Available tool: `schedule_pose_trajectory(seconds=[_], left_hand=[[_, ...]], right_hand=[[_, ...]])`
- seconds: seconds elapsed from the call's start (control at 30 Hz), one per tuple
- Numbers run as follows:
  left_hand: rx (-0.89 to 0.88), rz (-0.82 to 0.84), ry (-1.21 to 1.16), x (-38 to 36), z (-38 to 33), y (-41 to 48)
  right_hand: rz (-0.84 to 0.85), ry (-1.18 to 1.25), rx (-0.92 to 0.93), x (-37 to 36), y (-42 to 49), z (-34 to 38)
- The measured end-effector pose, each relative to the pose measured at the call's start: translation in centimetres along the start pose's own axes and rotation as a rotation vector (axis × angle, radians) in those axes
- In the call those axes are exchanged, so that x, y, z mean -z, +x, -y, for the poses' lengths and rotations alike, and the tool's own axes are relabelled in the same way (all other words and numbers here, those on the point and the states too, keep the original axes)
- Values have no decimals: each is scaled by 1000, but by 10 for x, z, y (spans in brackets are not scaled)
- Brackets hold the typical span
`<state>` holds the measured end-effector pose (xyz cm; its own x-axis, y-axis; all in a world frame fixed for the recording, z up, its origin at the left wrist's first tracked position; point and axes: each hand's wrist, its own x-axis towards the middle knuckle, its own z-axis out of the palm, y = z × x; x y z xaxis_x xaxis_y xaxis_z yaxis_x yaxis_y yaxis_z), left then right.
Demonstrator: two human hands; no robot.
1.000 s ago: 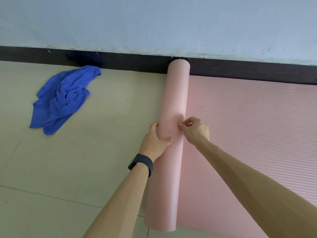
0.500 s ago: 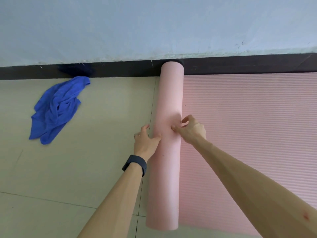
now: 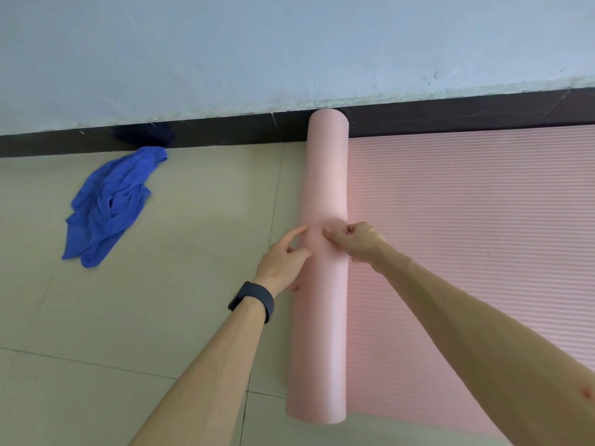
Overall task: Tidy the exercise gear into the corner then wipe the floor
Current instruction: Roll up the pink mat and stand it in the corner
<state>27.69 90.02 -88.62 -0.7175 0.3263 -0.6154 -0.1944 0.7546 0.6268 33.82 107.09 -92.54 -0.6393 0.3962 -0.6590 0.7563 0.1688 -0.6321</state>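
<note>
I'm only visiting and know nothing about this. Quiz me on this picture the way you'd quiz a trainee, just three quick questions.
1. True or false: the pink mat is fully rolled up.
2. The blue cloth lies: A) on the mat; B) on the floor tiles, left of the roll; C) in a hand.
3. Fill in: the dark wristband is on the ___ wrist.

Key: 1 false, part of it lies flat beside the roll; 2 B; 3 left.
</note>
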Motion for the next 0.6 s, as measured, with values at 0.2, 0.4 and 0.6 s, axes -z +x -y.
schedule_pose_trajectory(seconds=[0.2, 0.4, 0.6], left_hand=[[34, 23, 74, -22, -8, -4], [-33, -5, 245, -70, -20, -18], [-85, 35, 452, -87, -40, -30]], right_hand=[[-281, -22, 30, 23, -15, -25], [-214, -24, 178, 43, -45, -25], [-78, -62, 149, 66, -38, -54]])
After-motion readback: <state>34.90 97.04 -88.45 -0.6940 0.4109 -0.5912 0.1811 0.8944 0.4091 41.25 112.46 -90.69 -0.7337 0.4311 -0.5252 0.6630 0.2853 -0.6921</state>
